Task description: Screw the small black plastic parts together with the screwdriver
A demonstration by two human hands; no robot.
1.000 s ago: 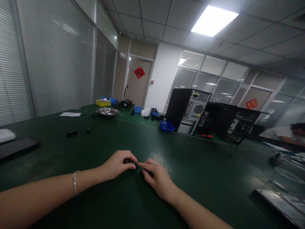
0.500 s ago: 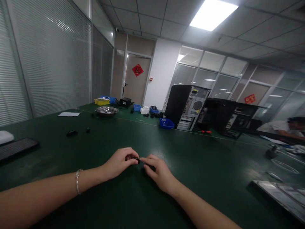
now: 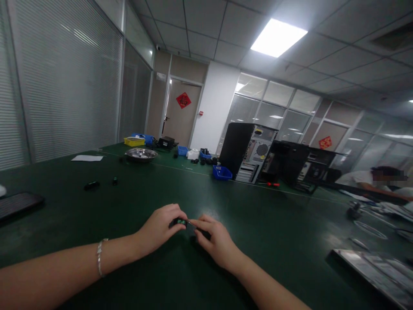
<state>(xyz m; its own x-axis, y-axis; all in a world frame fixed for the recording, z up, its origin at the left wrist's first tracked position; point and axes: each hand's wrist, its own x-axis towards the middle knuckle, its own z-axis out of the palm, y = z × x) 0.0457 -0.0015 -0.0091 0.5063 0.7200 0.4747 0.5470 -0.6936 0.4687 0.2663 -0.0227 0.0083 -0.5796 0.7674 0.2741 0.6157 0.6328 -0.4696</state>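
More green showed on the small part (image 3: 181,222) than a moment before. We pinched it between the thumb and fingers of our left hand (image 3: 163,223), at the hand's three o'clock. Our right hand (image 3: 217,241) gripped a slim tool (image 3: 204,234), its tip beside the part, which lay at that hand's ten o'clock, over the worktop (image 3: 135,280).

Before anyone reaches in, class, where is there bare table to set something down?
One patch lies beyond the left hand and right hand, short of the front blue bin. Another runs from the right hand across to the silvery slab. It is crowded along the far side, between the steel bowl and the upright computer tower.
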